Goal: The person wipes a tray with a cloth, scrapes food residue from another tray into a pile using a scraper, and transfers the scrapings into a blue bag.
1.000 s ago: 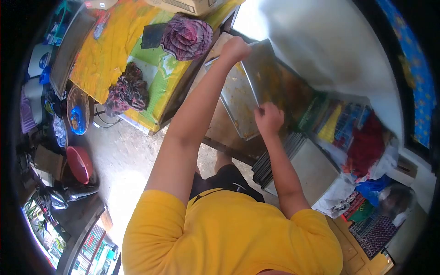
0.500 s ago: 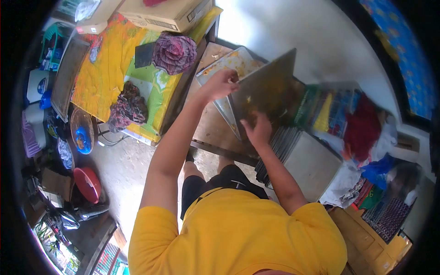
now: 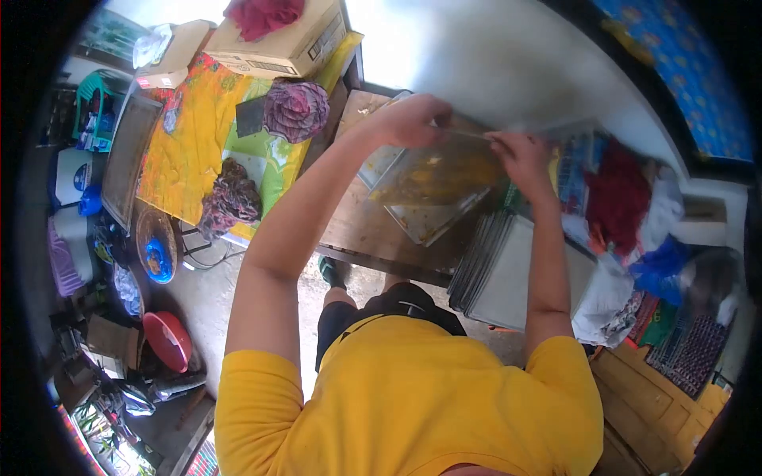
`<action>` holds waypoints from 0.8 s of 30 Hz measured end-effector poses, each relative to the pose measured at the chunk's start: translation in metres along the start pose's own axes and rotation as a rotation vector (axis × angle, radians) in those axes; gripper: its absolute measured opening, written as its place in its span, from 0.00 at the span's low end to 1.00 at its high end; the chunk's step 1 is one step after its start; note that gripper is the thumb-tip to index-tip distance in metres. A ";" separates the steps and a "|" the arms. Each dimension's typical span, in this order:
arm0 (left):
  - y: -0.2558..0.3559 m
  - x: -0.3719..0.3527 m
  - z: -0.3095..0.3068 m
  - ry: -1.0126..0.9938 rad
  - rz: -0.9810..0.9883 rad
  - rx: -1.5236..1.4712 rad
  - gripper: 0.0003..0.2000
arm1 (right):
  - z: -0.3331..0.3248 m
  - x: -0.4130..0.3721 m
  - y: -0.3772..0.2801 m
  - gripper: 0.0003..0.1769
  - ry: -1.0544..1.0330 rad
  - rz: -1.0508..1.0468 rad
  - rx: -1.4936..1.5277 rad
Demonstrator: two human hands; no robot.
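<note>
The left hand [image 3: 417, 121] and the right hand [image 3: 525, 159] are nearly closed, each gripping the far edge of a blurred, stained tray [image 3: 444, 170]. This tray is above the wooden table [image 3: 361, 226], over another tray [image 3: 425, 226].

On my left I see a maroon cloth [image 3: 262, 17] atop a cardboard box [image 3: 278, 51], and a red basin [image 3: 167, 342].

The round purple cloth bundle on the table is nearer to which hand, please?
Left. The left hand grips one end of the tray, to the right of the bundle; the right hand is farther right.
</note>
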State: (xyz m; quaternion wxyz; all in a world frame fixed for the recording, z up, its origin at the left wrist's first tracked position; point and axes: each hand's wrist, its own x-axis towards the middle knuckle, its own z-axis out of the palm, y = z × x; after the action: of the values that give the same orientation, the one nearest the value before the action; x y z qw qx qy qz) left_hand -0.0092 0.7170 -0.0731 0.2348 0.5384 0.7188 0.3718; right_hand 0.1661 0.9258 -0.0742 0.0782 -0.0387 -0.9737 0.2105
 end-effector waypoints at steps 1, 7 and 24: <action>0.000 -0.001 -0.001 -0.009 -0.015 0.010 0.10 | 0.000 -0.002 -0.004 0.13 -0.048 0.051 0.063; -0.007 -0.024 0.005 0.440 0.039 -0.091 0.15 | 0.027 -0.011 0.005 0.12 0.221 0.151 0.103; -0.329 -0.160 0.288 0.620 -1.432 -1.223 0.25 | -0.015 0.023 0.036 0.14 0.589 0.266 -0.372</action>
State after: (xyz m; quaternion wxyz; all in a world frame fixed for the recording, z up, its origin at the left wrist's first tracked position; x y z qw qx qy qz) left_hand 0.0555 0.5994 -0.5184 0.4432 -0.3579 0.5887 0.5735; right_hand 0.1478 0.9672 -0.0729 0.3184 -0.2373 -0.9176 0.0182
